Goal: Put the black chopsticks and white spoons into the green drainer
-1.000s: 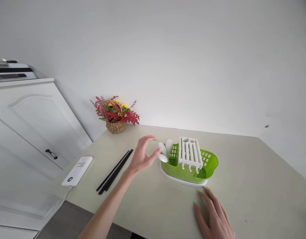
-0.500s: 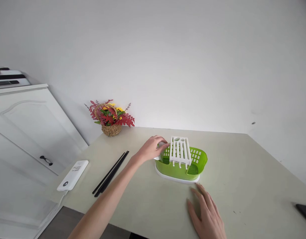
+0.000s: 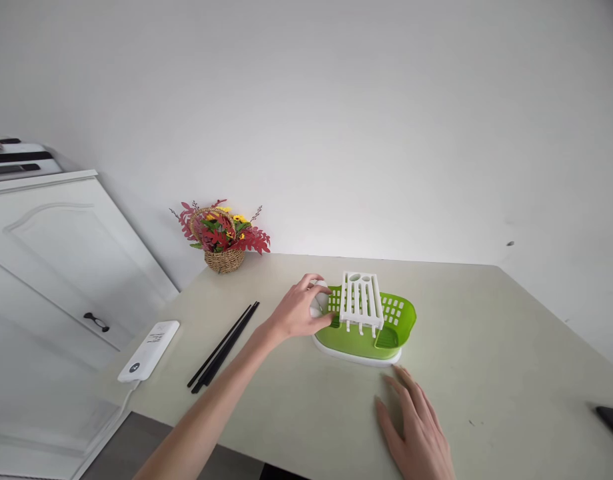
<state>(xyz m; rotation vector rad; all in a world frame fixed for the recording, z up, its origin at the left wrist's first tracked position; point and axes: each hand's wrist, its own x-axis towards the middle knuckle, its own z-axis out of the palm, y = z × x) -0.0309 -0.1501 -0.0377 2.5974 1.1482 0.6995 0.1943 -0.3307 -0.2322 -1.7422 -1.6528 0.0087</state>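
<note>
A green slotted basket (image 3: 331,345) stands on a white oval base (image 3: 354,359). Across its middle sits a white slotted rack (image 3: 362,300), with small hooks along its front edge. My left hand (image 3: 300,312) is at the basket's left end, its fingers and thumb curved around a white rounded piece (image 3: 318,303). The thumb lies by the basket's rim, and the hand partly hides the piece. In front of the basket's right end, my right hand (image 3: 417,421) rests on the table with fingers apart, holding nothing. Its fingertips are close to the base.
Black chopsticks (image 3: 225,347) lie on the table (image 3: 486,333) to the left. Beyond them is a white power bank (image 3: 149,350) with a cable. A wicker basket of flowers (image 3: 224,260) stands near the wall. A dark object (image 3: 612,423) lies at the right edge.
My left hand has turned and its thumb has come down toward the basket's front rim, so more of the white rounded piece shows. My right hand has hardly moved.
</note>
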